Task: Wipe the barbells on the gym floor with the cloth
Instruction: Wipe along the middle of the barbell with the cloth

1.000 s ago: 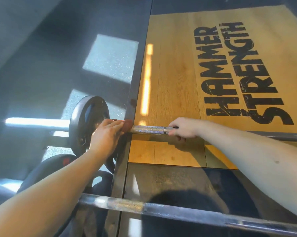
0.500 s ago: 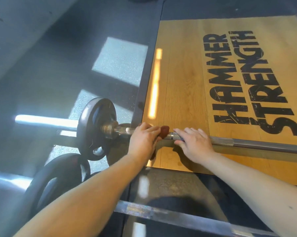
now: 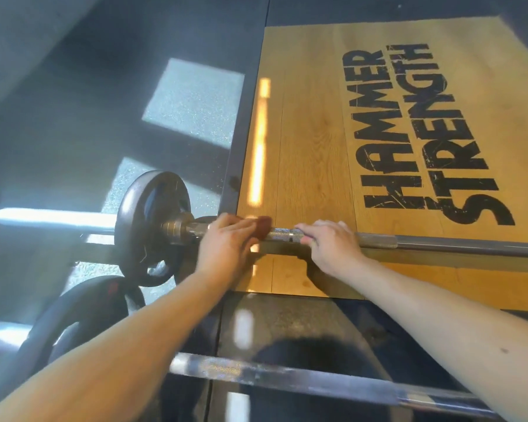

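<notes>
Left hand (image 3: 226,248) clamps a reddish cloth (image 3: 262,227) on the barbell (image 3: 282,235) beside its weight plate (image 3: 141,226), right hand (image 3: 329,245) curled over the shaft (most of it seemingly unwiped).

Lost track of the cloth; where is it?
Head view, left of centre: the left hand holds the cloth on the barbell, between weight plate and right hand.

Hard sunlight lands in bright patches on the dark rubber floor (image 3: 192,99) and flares white off the barbell sleeve (image 3: 52,219), with a thin orange streak glaring down the wooden platform (image 3: 311,132). The left hand (image 3: 226,248) is smeared by motion, the near barbell (image 3: 287,374) along the bottom is soft, and the wide lens bows straight edges toward the corners.
</notes>
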